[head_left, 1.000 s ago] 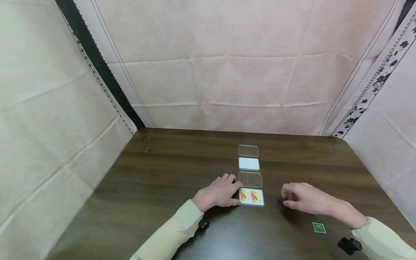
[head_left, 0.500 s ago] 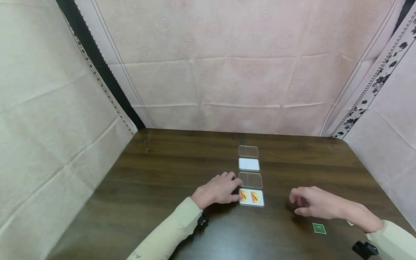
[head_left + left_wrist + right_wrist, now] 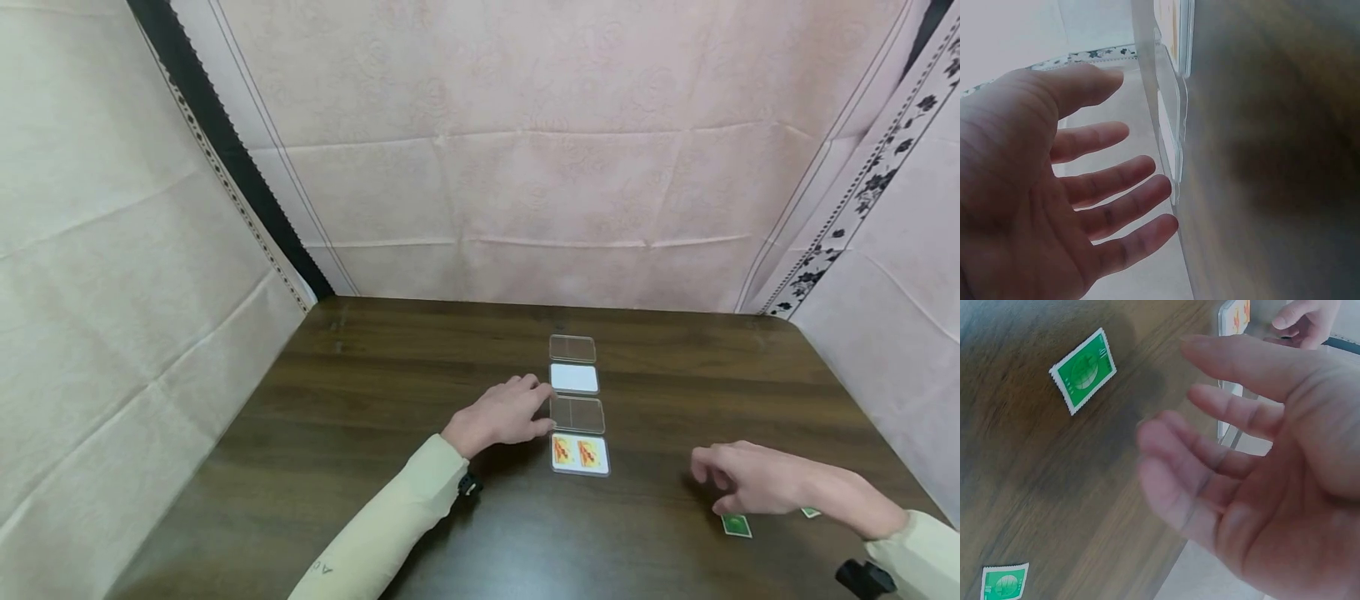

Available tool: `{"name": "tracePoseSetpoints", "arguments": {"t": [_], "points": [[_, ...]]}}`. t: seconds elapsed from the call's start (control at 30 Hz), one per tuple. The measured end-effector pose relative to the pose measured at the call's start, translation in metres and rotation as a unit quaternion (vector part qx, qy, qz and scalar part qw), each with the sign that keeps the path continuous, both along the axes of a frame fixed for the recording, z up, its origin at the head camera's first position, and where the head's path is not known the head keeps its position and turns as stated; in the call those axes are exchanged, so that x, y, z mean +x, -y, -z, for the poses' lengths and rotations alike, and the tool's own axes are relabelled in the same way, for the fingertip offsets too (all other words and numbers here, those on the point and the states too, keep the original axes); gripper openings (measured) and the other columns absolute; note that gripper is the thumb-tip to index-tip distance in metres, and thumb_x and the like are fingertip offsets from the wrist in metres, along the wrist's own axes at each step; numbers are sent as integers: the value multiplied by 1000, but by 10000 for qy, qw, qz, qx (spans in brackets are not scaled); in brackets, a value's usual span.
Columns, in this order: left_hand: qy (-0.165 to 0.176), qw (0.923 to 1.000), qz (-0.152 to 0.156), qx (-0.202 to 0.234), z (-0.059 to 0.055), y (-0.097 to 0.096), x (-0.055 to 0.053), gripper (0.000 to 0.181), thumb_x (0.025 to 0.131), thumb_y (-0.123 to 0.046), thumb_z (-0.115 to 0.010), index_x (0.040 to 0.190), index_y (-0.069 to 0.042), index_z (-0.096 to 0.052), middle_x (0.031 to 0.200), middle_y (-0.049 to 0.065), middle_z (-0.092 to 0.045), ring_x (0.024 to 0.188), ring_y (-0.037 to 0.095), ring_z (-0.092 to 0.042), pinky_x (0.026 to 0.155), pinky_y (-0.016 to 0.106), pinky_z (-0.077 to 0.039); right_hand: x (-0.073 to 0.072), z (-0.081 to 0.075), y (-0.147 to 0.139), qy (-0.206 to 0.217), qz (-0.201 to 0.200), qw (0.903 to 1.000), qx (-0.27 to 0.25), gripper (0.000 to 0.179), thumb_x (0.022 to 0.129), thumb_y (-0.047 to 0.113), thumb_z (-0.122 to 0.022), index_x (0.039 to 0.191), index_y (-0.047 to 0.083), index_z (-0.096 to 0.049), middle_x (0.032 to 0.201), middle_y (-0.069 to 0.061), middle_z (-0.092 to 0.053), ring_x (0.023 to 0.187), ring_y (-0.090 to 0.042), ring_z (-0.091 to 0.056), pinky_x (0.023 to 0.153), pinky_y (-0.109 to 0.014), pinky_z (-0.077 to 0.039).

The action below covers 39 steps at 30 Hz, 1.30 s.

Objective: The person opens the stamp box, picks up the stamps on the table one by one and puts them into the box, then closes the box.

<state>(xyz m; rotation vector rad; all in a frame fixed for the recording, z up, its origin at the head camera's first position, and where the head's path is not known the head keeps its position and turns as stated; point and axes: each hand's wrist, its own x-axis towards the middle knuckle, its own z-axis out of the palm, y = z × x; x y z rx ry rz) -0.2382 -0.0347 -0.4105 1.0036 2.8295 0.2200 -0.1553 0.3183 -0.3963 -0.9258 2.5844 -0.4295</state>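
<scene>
Pale fabric sheets [image 3: 525, 167] rise behind and along both sides of a dark brown wood-grain worktop [image 3: 375, 375]. Two pale cream sleeves [image 3: 405, 508] reach in over it, ending in bare hands. The left hand [image 3: 502, 414], at mid-worktop, has its fingers extended and spread, gripping nothing; they lie at the left side of a row of flat pieces, and whether they touch it cannot be told. The right hand [image 3: 765, 477], toward the worktop's right edge, has its fingers loosely bent and slack, gripping nothing. The row runs from near the far edge toward the middle: a clear plastic rounded rectangle [image 3: 572, 348], then a plain white rounded rectangle [image 3: 574, 378], a second clear plastic panel [image 3: 577, 414], and, farthest from that edge, a white rounded rectangular piece [image 3: 581, 469] bearing two small orange-and-yellow pictures [image 3: 588, 453] side by side. A small black device [image 3: 468, 485] sits at each wrist. Smallest are two green rectangular stamps with white perforated borders: one stamp [image 3: 737, 526] lies flat just below the right hand's thumb, the other stamp [image 3: 811, 512] nearer the right edge, partly hidden by the forearm.
</scene>
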Motion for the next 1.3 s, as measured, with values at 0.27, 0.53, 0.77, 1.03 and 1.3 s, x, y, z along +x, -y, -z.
{"name": "tracePoseSetpoints", "arguments": {"t": [0.27, 0.53, 0.77, 1.03, 1.3], "points": [[98, 9993, -263, 262, -1, -3, -20, 48, 98, -40, -58, 138, -16, -52, 130, 5, -56, 108, 18, -53, 94, 35, -51, 3, 2, -8, 492, 174, 9985, 183, 30, 78, 22, -79, 93, 21, -53, 68, 13, -45, 59, 3, -39, 56, -22, -35], [262, 9971, -603, 380, 6, -3, -41, 49, 98, -41, -57, 140, -19, -50, 138, 6, -50, 118, 20, -47, 96, 37, -49, 9, 5, -9, 319, 508, 9963, 610, 34, 73, 15, -78, 92, 23, -51, 72, 8, -47, 63, -2, -41, 56, -24, -34], [418, 9956, -731, 406, 10, -4, -48, 49, 98, -44, -56, 141, -21, -49, 141, 5, -47, 121, 20, -45, 97, 37, -47, 13, 9, -6, 535, 675, 9939, 691, 35, 74, 22, -80, 91, 24, -49, 71, 7, -47, 61, -4, -40, 55, -25, -33], [475, 9953, -728, 431, 16, -11, -55, 49, 98, -42, -55, 142, -19, -49, 141, 6, -46, 122, 20, -44, 98, 39, -47, 15, 12, -5, 576, 932, 9897, 921, 38, 72, 20, -82, 89, 25, -47, 71, 6, -47, 59, -5, -38, 55, -26, -32], [507, 9952, -792, 284, 22, -15, -60, 48, 99, -42, -54, 142, -20, -48, 143, 7, -44, 126, 23, -42, 99, 40, -46, 13, 17, -6, 415, 435, 9975, 368, 32, 77, 11, -76, 93, 22, -51, 67, 12, -47, 60, 1, -41, 56, -23, -35]]}}
